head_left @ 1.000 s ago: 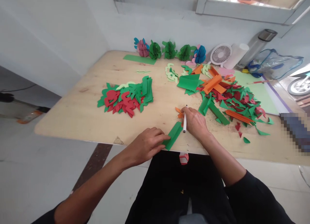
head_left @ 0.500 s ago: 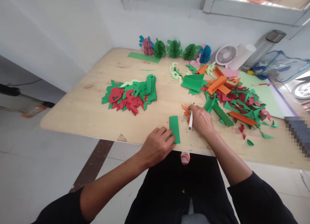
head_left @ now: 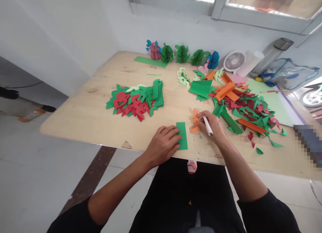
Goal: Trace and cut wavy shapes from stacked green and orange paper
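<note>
My left hand (head_left: 162,144) lies at the near edge of the table, its outstretched fingertips resting on a folded green paper strip (head_left: 182,136). Pinched in my right hand (head_left: 215,127) is a white marker (head_left: 207,126), its dark end tilted toward me. The fingertips of that hand touch an orange paper cutout (head_left: 194,123) with a wavy outline, lying just right of the green strip. Part of the cutout is hidden by the fingers.
Red and green cutouts (head_left: 136,100) are heaped on the left. Paper scraps (head_left: 254,108) and folded orange strips (head_left: 225,90) cover the right. Along the wall stand honeycomb paper figures (head_left: 182,53), a small fan (head_left: 234,61) and a bottle (head_left: 271,56).
My right hand has shifted slightly right and nearer, and the orange cutout now shows more fully. My left fingers have spread flatter over the green strip.
</note>
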{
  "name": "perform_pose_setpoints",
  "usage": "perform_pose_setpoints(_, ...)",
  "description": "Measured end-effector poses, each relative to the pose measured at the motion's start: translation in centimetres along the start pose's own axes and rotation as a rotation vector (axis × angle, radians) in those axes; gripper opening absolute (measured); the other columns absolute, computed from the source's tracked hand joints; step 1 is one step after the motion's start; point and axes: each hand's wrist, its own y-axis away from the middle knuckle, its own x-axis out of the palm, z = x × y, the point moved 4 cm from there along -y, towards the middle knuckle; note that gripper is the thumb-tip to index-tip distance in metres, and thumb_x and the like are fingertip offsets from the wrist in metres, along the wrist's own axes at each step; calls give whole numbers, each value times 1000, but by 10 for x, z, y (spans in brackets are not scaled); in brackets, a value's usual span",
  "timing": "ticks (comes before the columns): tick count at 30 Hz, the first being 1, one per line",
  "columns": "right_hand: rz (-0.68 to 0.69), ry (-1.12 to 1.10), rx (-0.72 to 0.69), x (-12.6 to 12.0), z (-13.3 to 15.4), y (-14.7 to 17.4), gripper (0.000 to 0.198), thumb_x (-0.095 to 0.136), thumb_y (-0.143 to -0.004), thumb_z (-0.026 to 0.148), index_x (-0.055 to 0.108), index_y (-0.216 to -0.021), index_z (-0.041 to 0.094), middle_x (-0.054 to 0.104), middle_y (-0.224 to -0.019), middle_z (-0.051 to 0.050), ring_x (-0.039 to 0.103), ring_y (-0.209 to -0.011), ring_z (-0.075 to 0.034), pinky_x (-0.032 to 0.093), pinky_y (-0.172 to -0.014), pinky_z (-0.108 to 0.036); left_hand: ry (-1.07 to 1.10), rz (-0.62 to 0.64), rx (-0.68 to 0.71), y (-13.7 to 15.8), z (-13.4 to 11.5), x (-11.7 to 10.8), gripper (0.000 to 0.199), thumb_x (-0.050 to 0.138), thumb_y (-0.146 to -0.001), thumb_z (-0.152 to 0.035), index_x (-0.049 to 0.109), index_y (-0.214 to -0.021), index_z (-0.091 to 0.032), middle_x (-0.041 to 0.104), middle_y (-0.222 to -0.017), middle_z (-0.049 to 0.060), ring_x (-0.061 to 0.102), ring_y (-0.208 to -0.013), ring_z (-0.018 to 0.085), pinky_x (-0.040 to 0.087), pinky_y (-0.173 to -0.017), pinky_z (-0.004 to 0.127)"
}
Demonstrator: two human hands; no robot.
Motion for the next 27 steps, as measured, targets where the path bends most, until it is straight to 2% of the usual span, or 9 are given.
perform_pose_setpoints(2,47,-168,-33,5,4,12,18,59,-76,24,60,-94,21,63,-68,3,54,-57,-12,38,-55,-23,-1,5,-17,0,2,1,22,46,-95,-24,65,-105,-16,66,-121,12,56,-119,29,42,-97,47)
perform_pose_setpoints(5,102,-228,-41,19,11,30,17,59,-78,27,60,-94,21,63,-69,2,55,-59,-12,41,-57,-23,3,3,-36,1,3,4,24,46,-96,-23,64,-109,-17,65,-123,12,56,-120,29,42,-97,46)
perform_pose_setpoints(8,116,-108,-27,34,16,41,18,57,-79,23,61,-97,22,63,-69,3,55,-57,-12,41,-58,-24,16,-10,-51,3,3,6,24,45,-95,-23,63,-108,-15,65,-122,14,56,-120,29,43,-97,47)
perform_pose_setpoints(14,-9,137,-120,46,25,42,17,54,-81,18,62,-96,22,69,-80,-2,62,-70,-17,42,-65,-26,95,2,-127,4,4,6,26,46,-95,-23,59,-115,-15,63,-126,15,56,-122,28,43,-101,47)
perform_pose_setpoints(23,-66,235,-143,55,28,41,17,51,-85,16,63,-97,21,70,-85,-6,65,-73,-19,44,-66,-27,111,-22,-124,3,4,3,32,50,-91,-17,59,-122,-16,62,-125,14,56,-120,28,43,-103,48)
perform_pose_setpoints(27,-54,209,-162,53,27,41,16,54,-85,18,63,-97,22,70,-83,-5,65,-73,-19,45,-65,-27,88,-23,-134,2,4,1,28,49,-91,-20,61,-116,-16,62,-123,14,56,-119,29,44,-101,49)
